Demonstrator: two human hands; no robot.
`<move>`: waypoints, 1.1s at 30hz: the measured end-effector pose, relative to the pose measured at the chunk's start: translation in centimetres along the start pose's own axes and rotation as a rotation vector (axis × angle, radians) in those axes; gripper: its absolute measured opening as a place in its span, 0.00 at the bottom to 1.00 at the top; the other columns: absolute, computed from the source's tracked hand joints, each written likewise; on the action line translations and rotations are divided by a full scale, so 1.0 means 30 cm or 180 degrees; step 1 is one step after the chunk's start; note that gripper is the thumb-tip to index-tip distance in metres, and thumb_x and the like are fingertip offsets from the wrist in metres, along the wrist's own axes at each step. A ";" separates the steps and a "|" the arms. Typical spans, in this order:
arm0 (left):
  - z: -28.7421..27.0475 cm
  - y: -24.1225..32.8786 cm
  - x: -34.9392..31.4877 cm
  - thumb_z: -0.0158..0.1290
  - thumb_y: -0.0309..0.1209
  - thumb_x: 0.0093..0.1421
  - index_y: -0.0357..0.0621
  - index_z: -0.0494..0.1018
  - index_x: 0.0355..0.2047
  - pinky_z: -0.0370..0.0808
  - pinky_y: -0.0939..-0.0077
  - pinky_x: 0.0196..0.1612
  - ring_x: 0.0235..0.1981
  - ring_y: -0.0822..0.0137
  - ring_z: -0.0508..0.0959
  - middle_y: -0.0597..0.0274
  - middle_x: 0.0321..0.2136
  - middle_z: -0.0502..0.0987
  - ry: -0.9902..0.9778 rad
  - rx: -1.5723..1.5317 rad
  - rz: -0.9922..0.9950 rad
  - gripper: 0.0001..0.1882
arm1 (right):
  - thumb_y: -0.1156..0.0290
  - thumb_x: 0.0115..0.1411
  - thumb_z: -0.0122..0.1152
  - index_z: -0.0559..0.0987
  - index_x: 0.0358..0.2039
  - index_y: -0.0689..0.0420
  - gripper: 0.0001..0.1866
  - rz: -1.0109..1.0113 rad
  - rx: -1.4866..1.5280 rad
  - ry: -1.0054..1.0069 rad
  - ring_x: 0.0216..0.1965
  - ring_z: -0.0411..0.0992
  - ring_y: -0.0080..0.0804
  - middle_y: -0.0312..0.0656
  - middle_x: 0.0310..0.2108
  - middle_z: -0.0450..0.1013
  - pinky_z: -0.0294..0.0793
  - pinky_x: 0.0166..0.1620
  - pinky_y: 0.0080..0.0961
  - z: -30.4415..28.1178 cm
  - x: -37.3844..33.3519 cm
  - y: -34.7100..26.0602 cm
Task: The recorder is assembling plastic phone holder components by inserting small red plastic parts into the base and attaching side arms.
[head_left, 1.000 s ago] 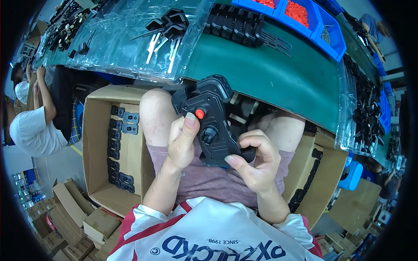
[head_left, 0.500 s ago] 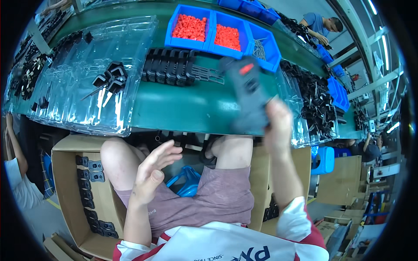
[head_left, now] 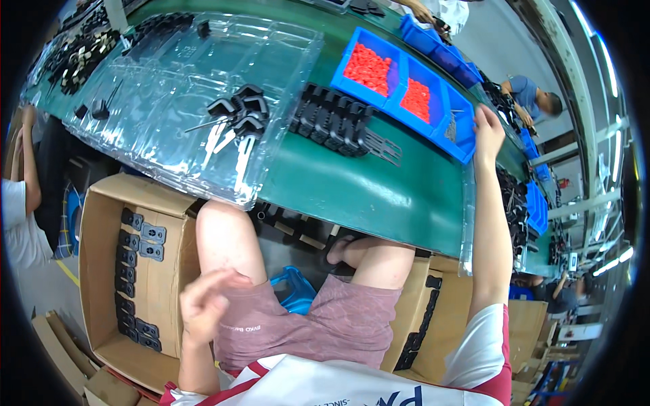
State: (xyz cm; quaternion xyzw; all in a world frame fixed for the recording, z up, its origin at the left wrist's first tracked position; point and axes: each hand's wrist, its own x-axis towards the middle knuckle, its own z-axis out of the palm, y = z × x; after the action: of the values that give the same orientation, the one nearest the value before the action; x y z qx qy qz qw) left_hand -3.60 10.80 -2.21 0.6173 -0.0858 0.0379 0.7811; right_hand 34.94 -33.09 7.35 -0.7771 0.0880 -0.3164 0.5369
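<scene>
My right hand [head_left: 489, 135] is raised at the right end of the blue bins, just beside the bin of thin metal pins [head_left: 452, 128]. Its fingers are loosely bent and apart, and nothing shows in them. Over my lap, my left hand [head_left: 205, 304] is blurred by motion, fingers spread and empty. A row of black plastic parts [head_left: 332, 122] stands on the green bench [head_left: 379, 196], with flat metal forked pieces [head_left: 384, 147] at its right end. Two more blue bins hold small red pieces [head_left: 367, 70].
Clear plastic trays [head_left: 156, 135] cover the left of the bench, with black angled parts [head_left: 240, 111] on them. Cardboard boxes with black plates flank my legs: a left box [head_left: 101, 271] and a right box [head_left: 450, 298]. A co-worker [head_left: 531, 95] sits across the bench.
The black plate with a red piece is no longer in my right hand, which has moved up and right to the bins. My left hand has dropped toward my lap. The view has turned.
</scene>
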 end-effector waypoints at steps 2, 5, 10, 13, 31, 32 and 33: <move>-0.052 -0.045 -0.036 0.46 0.27 0.60 0.31 0.67 0.52 0.73 0.71 0.44 0.38 0.60 0.77 0.48 0.39 0.77 0.1286 -0.0098 -0.0072 0.20 | 0.70 0.56 0.57 0.79 0.38 0.63 0.12 -0.1159 -0.0863 -0.0965 0.31 0.74 0.29 0.43 0.33 0.77 0.73 0.37 0.23 0.197 -0.150 -0.161; -0.136 -0.125 -0.056 0.46 0.26 0.61 0.31 0.67 0.51 0.74 0.74 0.43 0.36 0.62 0.76 0.49 0.38 0.77 0.2066 0.0181 -0.0223 0.18 | 0.74 0.56 0.55 0.79 0.36 0.64 0.10 -0.2185 -0.1397 -0.1766 0.35 0.73 0.31 0.43 0.36 0.77 0.71 0.42 0.21 0.392 -0.246 -0.251; -0.259 -0.229 -0.094 0.46 0.24 0.62 0.31 0.66 0.51 0.73 0.77 0.44 0.36 0.66 0.76 0.50 0.39 0.76 0.2943 -0.0307 -0.0310 0.17 | 0.78 0.51 0.57 0.77 0.40 0.64 0.14 -0.2440 -0.2241 -0.3066 0.39 0.74 0.35 0.43 0.38 0.77 0.71 0.46 0.26 0.589 -0.180 -0.200; -0.381 -0.329 -0.160 0.47 0.25 0.61 0.33 0.68 0.50 0.73 0.79 0.40 0.35 0.67 0.76 0.53 0.38 0.76 0.3536 -0.0138 -0.0565 0.16 | 0.75 0.54 0.56 0.78 0.40 0.63 0.12 -0.1953 -0.2298 -0.3307 0.35 0.75 0.32 0.41 0.35 0.78 0.72 0.43 0.24 0.647 -0.084 -0.124; -1.101 -0.880 -0.438 0.52 0.37 0.57 0.47 0.68 0.48 0.71 0.62 0.42 0.40 0.48 0.76 0.47 0.42 0.76 0.3029 0.3508 -0.2833 0.19 | 0.63 0.63 0.55 0.78 0.45 0.59 0.15 -0.2068 -0.1500 -0.1816 0.37 0.73 0.24 0.39 0.38 0.77 0.70 0.46 0.16 0.512 -0.292 -0.201; -1.093 -0.880 -0.433 0.52 0.37 0.57 0.47 0.68 0.47 0.71 0.62 0.42 0.41 0.48 0.75 0.46 0.42 0.76 0.3081 0.3425 -0.2906 0.18 | 0.64 0.63 0.54 0.78 0.46 0.59 0.16 -0.2029 -0.1396 -0.1778 0.38 0.73 0.24 0.39 0.38 0.76 0.69 0.47 0.15 0.491 -0.303 -0.208; -1.086 -0.881 -0.433 0.52 0.37 0.57 0.47 0.68 0.47 0.71 0.62 0.42 0.41 0.48 0.75 0.46 0.42 0.76 0.3080 0.3423 -0.2908 0.18 | 0.64 0.63 0.54 0.78 0.46 0.59 0.16 -0.2029 -0.1398 -0.1780 0.38 0.73 0.24 0.39 0.38 0.76 0.69 0.47 0.15 0.471 -0.305 -0.208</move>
State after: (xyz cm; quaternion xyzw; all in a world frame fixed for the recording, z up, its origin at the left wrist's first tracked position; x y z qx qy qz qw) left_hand -9.16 36.84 -37.15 0.7939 0.5440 0.0143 0.2713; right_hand 34.77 -15.16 6.12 -0.9158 -0.2378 -0.2181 0.2392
